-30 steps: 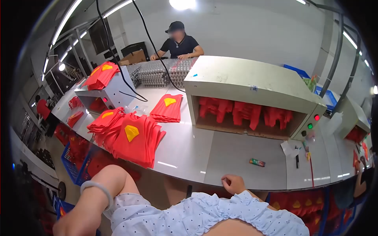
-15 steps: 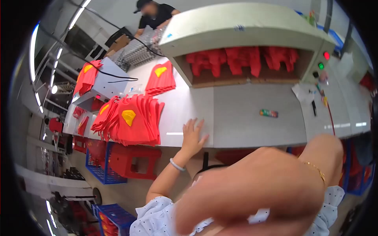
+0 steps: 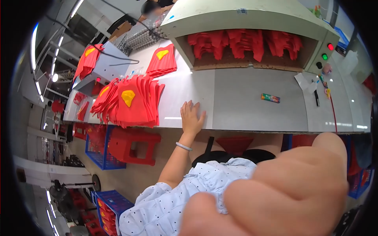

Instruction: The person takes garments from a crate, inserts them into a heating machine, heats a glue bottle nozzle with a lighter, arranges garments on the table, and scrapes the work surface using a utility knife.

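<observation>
My left hand [image 3: 191, 118] lies palm down on the white tabletop [image 3: 179, 88], fingers spread and holding nothing. To its left, apart from it, is a thick pile of red fabric pieces [image 3: 138, 106] with a yellow emblem on top. Very near the camera, my right hand [image 3: 283, 188] fills the lower right, blurred, its fingers curled in. Whatever it may hold is hidden. A small green-and-red tube-shaped item [image 3: 270, 98] rests on the grey mat [image 3: 244, 114], touched by neither hand.
A beige box-shaped machine [image 3: 252, 17] with an open front holds red fabric pieces [image 3: 244, 43]; red and green lights show on its side. Another red stack [image 3: 162, 61] lies behind. A black pen [image 3: 316, 98] is at right. Below stand a red stool [image 3: 134, 143] and blue crates [image 3: 114, 202].
The view has tilted down, so the table sits higher in the picture. My right hand has shifted to the right and curls more visibly. My left hand stays on the tabletop.
</observation>
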`<state>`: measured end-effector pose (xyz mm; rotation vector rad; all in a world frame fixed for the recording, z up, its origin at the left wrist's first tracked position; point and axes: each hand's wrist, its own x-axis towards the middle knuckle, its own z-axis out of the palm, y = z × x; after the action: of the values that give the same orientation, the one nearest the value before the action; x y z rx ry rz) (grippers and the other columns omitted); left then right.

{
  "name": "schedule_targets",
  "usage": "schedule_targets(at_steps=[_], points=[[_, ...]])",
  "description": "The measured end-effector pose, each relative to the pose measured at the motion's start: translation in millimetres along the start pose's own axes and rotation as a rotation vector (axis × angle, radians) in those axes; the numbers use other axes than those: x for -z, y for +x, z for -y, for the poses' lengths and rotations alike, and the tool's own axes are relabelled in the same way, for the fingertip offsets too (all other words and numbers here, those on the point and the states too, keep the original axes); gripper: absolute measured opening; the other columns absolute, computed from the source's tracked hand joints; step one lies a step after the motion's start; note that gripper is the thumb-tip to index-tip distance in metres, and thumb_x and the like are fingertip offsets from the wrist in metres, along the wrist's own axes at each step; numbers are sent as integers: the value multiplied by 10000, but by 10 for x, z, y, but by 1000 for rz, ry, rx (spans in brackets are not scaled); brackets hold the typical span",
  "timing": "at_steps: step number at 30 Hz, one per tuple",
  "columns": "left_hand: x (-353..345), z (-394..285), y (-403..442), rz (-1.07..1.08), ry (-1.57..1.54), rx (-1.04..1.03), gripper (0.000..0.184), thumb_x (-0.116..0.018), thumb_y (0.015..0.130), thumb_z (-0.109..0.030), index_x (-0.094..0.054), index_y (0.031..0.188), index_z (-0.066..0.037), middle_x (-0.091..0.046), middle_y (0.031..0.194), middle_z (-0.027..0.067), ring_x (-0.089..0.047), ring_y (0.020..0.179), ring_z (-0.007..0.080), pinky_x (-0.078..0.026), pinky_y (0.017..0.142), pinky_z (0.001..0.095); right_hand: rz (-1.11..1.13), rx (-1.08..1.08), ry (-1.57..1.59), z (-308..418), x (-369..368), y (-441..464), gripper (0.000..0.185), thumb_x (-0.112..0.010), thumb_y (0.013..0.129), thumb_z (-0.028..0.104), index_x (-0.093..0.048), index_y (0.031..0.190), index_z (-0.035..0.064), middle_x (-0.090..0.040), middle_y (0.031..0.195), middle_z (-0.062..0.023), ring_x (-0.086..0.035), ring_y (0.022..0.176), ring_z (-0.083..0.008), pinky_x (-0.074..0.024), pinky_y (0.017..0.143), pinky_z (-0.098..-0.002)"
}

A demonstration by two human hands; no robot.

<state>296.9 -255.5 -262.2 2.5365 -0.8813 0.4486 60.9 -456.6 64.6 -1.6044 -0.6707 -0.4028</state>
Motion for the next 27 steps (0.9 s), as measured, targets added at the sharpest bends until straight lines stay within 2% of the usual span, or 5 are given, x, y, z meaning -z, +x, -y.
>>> schedule_targets(at_steps=[5,8,13,19,27], points=[[-27,-7,-24,-64,-24,17,376,-617,775,-265,-589,1093,-65,-447,1251,168,-332,1223,376,-278,1020,448,-12,109,-43,-7,-549,664,75,-576,810,103,-580,881,82,-595,823,-18,-545,664,-144,-457,598,-262],[-5,44,-47,-85,-51,24,353,-620,770,-256,-600,1065,-63,-459,1241,162,-343,1218,373,-291,1014,443,-46,162,-93,505,649,-2282,52,-583,798,88,-578,849,94,-586,816,-9,-540,676,-146,-452,598,-260],[-34,30,-32,-118,-86,14,316,-627,757,-233,-613,1023,-64,-475,1221,156,-362,1206,369,-306,1004,439,-158,223,-228,423,-420,-373,58,-596,778,64,-576,796,115,-571,805,7,-530,696,-150,-445,599,-257],[-35,6,-26,-132,-78,-3,271,-631,744,-203,-626,979,-67,-487,1200,151,-390,1181,357,-317,993,436,-329,152,281,283,-569,-398,132,-648,753,58,-569,670,125,-579,748,52,-543,695,-75,-421,581,-224],[-23,66,-69,-120,-134,-12,250,-620,756,-214,-624,955,-63,-473,1213,151,-371,1201,344,-297,1003,444,-224,556,760,119,-507,-713,145,-619,721,-42,-572,640,69,-615,723,-6,-565,600,-58,-456,562,-160]])
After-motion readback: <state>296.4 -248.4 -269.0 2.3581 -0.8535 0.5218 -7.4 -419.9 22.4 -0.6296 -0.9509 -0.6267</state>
